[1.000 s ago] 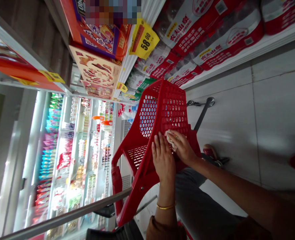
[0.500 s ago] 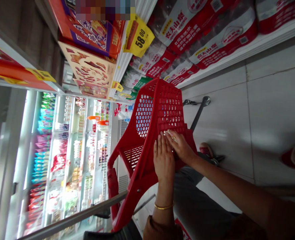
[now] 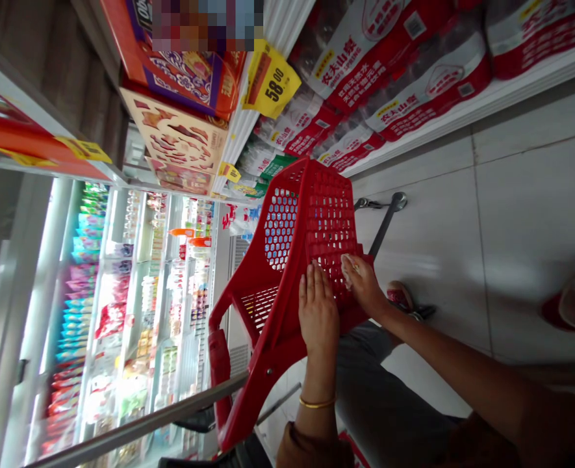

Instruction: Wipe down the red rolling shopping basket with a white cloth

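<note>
A red plastic shopping cart (image 3: 331, 201) with perforated sides appears tilted in the middle of the head view. My left hand (image 3: 318, 305), with a gold bangle at its wrist, lies flat on the cart's side panel, fingers stretched out. Just to its right, my right hand (image 3: 366, 286) is closed around a crumpled whitish cloth (image 3: 348, 270), pressed against the slotted part of the same panel. Part of the cloth is hidden by the fingers. The cart's handle (image 3: 219, 364) is at the lower left.
Packs of bottled water (image 3: 394, 71) line the low shelf at top right. Boxed goods (image 3: 180, 133) and a yellow price tag (image 3: 271, 81) are at top left. Lit shelves of packaged products (image 3: 141, 305) stand at left. On the tiled floor (image 3: 535, 214), a shoe (image 3: 567, 309) shows at the right edge.
My right hand has slid with the cloth to the right across the cart's panel, away from my left hand. The left hand has stayed flat in place.
</note>
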